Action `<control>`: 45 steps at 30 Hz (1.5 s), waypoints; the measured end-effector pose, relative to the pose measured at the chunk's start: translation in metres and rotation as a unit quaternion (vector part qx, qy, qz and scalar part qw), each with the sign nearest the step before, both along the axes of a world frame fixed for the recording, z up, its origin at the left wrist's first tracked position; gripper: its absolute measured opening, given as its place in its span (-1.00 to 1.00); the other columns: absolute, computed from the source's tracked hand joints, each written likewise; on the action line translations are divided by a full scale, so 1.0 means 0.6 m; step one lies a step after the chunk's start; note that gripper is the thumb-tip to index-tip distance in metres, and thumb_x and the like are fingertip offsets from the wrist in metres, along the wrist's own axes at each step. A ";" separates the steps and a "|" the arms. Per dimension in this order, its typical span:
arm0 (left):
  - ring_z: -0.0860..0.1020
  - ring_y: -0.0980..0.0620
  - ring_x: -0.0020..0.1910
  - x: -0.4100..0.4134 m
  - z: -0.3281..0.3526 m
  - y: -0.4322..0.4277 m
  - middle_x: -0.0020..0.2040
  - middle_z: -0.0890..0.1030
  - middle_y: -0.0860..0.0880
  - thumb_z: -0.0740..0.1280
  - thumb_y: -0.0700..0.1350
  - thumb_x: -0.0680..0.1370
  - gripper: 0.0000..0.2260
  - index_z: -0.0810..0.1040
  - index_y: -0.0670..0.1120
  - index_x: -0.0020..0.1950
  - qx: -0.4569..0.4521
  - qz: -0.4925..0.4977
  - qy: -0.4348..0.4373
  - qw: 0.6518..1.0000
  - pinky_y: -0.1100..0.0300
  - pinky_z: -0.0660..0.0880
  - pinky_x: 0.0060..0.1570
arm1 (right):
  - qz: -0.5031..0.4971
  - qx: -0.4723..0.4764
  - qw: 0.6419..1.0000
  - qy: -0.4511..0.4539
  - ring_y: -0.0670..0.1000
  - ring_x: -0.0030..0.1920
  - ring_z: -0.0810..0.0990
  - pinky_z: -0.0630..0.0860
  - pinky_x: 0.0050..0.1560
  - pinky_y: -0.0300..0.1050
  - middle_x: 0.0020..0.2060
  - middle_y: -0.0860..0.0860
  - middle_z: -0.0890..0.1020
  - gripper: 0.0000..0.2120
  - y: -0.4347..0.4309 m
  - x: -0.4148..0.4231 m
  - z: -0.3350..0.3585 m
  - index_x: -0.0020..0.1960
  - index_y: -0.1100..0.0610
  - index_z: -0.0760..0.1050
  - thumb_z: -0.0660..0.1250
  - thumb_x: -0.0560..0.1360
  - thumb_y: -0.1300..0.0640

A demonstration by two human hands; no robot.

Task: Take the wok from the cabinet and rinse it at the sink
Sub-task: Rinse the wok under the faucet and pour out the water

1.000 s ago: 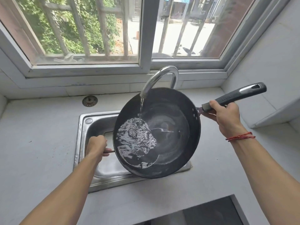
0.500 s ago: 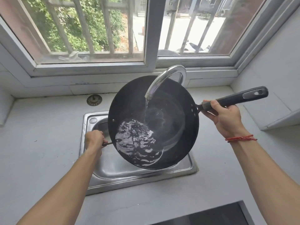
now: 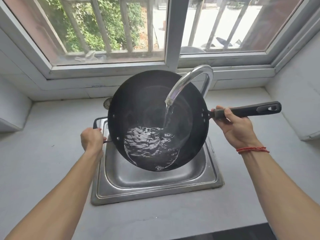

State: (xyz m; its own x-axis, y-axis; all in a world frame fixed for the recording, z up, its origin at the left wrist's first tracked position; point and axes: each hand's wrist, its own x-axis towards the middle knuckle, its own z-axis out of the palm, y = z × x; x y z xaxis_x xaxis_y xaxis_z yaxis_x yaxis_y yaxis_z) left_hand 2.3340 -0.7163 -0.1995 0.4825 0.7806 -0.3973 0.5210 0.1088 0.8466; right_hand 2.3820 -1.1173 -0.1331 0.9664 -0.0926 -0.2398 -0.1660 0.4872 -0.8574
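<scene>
The sink [image 3: 155,189] is set into the counter [image 3: 43,153], toward its back edge, with bare counter to its left, right and front. The wok [image 3: 147,104] is held above the sink, tilted, its far rim over the sink's back edge and its low side over the basin. The faucet [image 3: 188,82] rises behind the wok at the sink's back right and arches forward over its bowl; water [image 3: 150,146] lies in the wok's near, lower part. The left hand [image 3: 91,141] is at the wok's left rim, over the sink's left edge. The right hand [image 3: 237,127] holds the long handle [image 3: 251,110], which reaches right over the counter. The window [image 3: 155,32] stands behind the counter's back edge.
</scene>
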 end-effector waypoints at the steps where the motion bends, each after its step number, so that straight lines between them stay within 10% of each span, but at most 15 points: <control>1: 0.53 -0.16 -0.30 0.000 0.005 0.004 -0.34 0.52 -0.09 0.16 -0.27 0.46 -0.83 0.51 -0.11 -0.24 0.005 0.001 -0.005 1.000 -0.15 0.56 0.05 | 0.000 0.008 1.000 0.002 0.25 0.13 0.60 0.55 0.19 0.16 -0.04 0.20 0.65 -0.58 0.003 0.000 -0.003 -0.33 0.17 0.68 0.21 0.61 0.30; 16: 0.45 -0.03 -0.37 -0.008 0.072 0.056 -0.30 0.49 -0.06 0.14 -0.29 0.54 -0.78 0.48 -0.10 -0.24 0.086 -0.022 -0.077 0.993 -0.03 0.53 -0.10 | -0.001 0.207 0.977 0.048 0.24 0.15 0.58 0.61 0.06 0.08 0.00 0.23 0.60 -0.94 0.041 0.021 -0.077 -0.06 0.27 0.41 0.22 0.57 0.38; 23: 0.44 -0.04 -0.41 -0.016 0.107 0.084 -0.27 0.52 -0.06 0.15 -0.30 0.46 -0.81 0.45 -0.12 -0.30 0.118 -0.047 -0.098 0.987 -0.01 0.50 -0.16 | 0.031 0.272 0.959 0.070 0.20 0.09 0.63 0.49 0.26 0.19 0.00 0.23 0.62 -0.20 0.062 0.032 -0.128 0.12 0.35 0.44 0.71 -0.04 0.32; 28: 0.45 -0.04 -0.46 -0.022 0.132 0.107 -0.29 0.51 -0.06 0.16 -0.28 0.42 -0.85 0.46 -0.12 -0.30 0.143 -0.061 -0.113 0.981 0.02 0.50 -0.20 | 0.020 0.274 0.955 0.115 0.19 0.13 0.58 0.49 0.26 0.21 -0.06 0.22 0.63 -0.76 0.091 0.022 -0.134 0.07 0.37 0.52 0.35 0.41 0.33; 38: 0.40 0.15 -0.58 -0.039 0.173 0.133 -0.27 0.50 -0.01 0.17 -0.29 0.45 -0.82 0.43 -0.13 -0.34 0.182 -0.078 -0.146 0.969 0.02 0.52 -0.26 | 0.007 0.279 0.943 0.180 0.10 -0.22 0.72 0.60 -0.04 0.18 -0.04 0.23 0.57 -0.88 0.138 0.017 -0.154 0.03 0.32 0.44 0.15 0.64 0.31; 45: 0.40 0.15 -0.55 -0.052 0.187 0.141 -0.29 0.50 0.00 0.19 -0.19 0.40 -0.88 0.49 -0.07 -0.31 0.189 -0.080 -0.138 0.969 0.07 0.53 -0.25 | 0.029 0.244 0.943 0.223 0.18 0.10 0.58 0.60 -0.06 0.22 0.06 0.28 0.53 -0.92 0.154 0.001 -0.178 0.08 0.33 0.39 0.17 0.63 0.32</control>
